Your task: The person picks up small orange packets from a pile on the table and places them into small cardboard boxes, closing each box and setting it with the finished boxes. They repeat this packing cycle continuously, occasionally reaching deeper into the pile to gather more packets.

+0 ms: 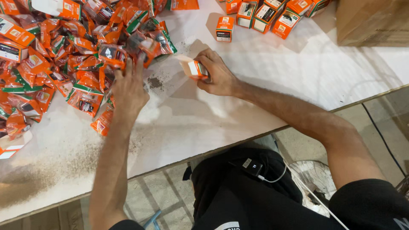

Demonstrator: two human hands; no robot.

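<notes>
Two bare hands over the white desk [264,85], one person at work. The right hand [218,74] has its grip closed around one small carton [192,68], orange and white, boxy, with a pale flap standing open at its far end; it sits tilted just above the desk, near the middle of the view. The left hand [128,87] is spread, fingers wide, resting on the edge of a heap of pouches [64,55] and holding nothing that shows.

That heap fills the upper left: dozens of crinkly, glossy plastic pouches, too tangled to count, orange with green bands and a clear window showing something dark inside. One stray pouch [102,122] lies flat below the left wrist, at the heap's near edge.

Along the top edge, a cluster of closed cartons [272,15], at least six in view, orange with white and green panels, standing close together. One more carton [224,28] stands alone, upright, just left of that cluster and well apart from the right hand.

Top right corner, a plain brown cardboard box [370,21], matte, partly cut off by the frame.

The desk surface is smooth but dusted with fine dark powder [154,81], a patch between the two hands and a broader grey smear [38,174] at the lower left. A black device [252,166] with a white cable rests on the person's dark lap.
</notes>
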